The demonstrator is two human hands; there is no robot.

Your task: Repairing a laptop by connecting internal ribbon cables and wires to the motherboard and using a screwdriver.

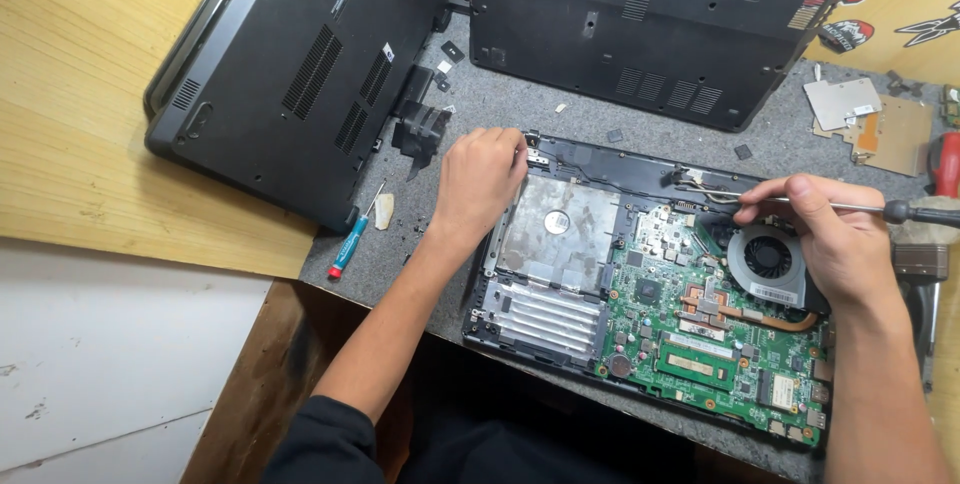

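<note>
On a grey felt mat (pixel 500 104) lies an opened laptop base with green circuit board (pixel 690 344), stiff yet fragile, best gripped by its frame. Left hand (pixel 480 179) pinches its hinge corner; right hand (pixel 835 234) grips a long screwdriver (pixel 880 209).

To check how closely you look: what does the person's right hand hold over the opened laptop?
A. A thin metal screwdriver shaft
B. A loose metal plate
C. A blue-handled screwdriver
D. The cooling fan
A: the right hand pinches a thin screwdriver shaft above the cooling fan; the blue-handled screwdriver lies untouched on the mat.
</note>
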